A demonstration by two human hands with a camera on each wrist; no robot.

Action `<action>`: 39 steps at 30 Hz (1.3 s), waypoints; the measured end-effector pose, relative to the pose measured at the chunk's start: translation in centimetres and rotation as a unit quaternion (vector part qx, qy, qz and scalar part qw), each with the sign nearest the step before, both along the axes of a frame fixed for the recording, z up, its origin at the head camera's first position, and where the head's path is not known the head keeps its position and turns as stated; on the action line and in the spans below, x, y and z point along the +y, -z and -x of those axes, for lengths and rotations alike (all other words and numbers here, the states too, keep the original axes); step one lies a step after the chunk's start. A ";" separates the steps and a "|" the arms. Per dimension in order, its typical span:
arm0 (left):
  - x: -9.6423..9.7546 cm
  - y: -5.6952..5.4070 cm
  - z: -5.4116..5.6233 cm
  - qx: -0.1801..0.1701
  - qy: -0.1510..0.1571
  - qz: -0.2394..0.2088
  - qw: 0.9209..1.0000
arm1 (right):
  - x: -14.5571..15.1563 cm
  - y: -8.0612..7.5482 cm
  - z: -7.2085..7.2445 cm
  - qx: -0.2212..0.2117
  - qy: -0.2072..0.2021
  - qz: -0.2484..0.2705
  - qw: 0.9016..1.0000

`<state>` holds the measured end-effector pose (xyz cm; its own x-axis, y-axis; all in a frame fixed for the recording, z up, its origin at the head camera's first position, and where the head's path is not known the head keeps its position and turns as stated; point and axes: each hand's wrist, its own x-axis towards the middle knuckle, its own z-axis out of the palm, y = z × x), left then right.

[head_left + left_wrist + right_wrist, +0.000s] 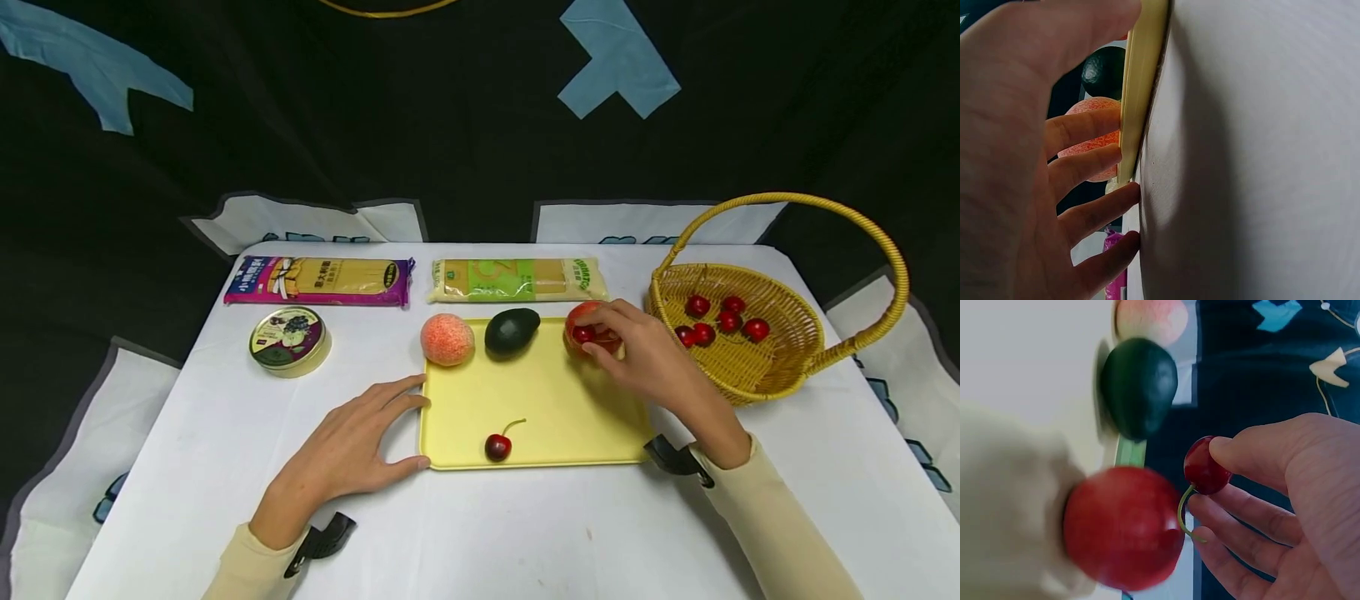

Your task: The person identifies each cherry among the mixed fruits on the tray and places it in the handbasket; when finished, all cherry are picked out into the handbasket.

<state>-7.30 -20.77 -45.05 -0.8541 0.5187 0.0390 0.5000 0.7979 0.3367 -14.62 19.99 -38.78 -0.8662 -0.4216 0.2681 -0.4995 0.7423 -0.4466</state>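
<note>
My right hand pinches a cherry between thumb and fingers, its green stem hanging loose. Just under it, a round red fruit rests at the far right corner of the yellow tray; the hand partly hides it in the head view. Spread fingers of my left hand touch the tray's left edge. A dark green avocado and a peach lie along the far side of the tray. Near its front edge is another cherry with a stem.
At the right stands a yellow wicker basket with a tall handle and several cherries inside. Two pasta packs, one purple and one green, lie behind the tray. A round tin sits at the left on the white table.
</note>
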 end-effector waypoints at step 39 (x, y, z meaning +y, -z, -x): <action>0.0 0.1 0.0 0.005 0.000 0.004 1.000 | 12.0 0.9 -1.7 -0.011 0.166 -0.041 0.985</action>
